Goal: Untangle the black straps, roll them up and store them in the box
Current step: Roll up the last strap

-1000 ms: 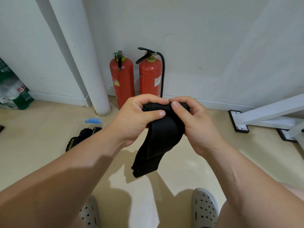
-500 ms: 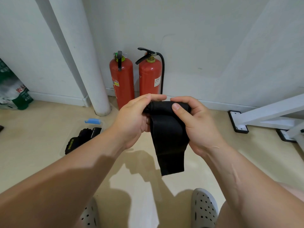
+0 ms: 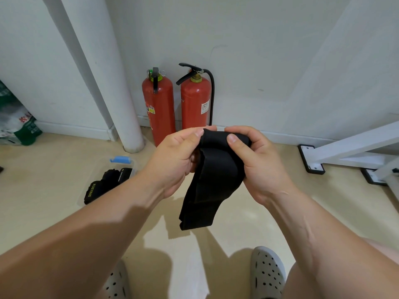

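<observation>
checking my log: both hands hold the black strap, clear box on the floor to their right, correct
No: the head view shows the clear box on the floor to the left. The left hand and right hand do hold the black strap.

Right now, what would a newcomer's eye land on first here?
First, the black strap in the middle, its top end rolled between the left hand and the right hand, the rest hanging down. Behind them two red fire extinguishers stand side by side against the white wall. On the floor to the left sits a clear box with more black straps in it.
</observation>
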